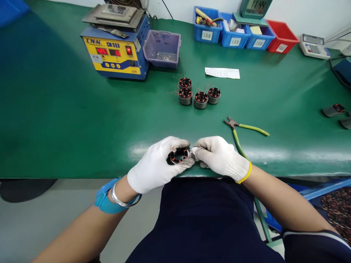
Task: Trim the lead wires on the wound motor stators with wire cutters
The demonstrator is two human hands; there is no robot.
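Observation:
My left hand [161, 162], in a white glove, wraps its thumb and fingers round a motor stator [178, 156] at the table's front edge. The stator's ring of copper windings faces up. Beside it, my right hand [216, 155], in a white knit glove with a yellow cuff, is closed in a pinch close to the stator's right side. What its fingertips hold is too hidden to make out. Ahead of my hands stand several more stators [201, 100] with thin wires sticking out. Cutting pliers [233, 123] with green handles lie spread just beyond my right hand.
On the green table [82, 120] stand a yellow-and-blue soldering power unit [115, 54], a purple bin [161, 62] of small metal bits, blue tool bins [207, 34], a red bin [282, 36], a calculator [314, 46] and a clock [255, 8]. A paper slip [222, 72] lies mid-table. More stators [333, 110] sit right.

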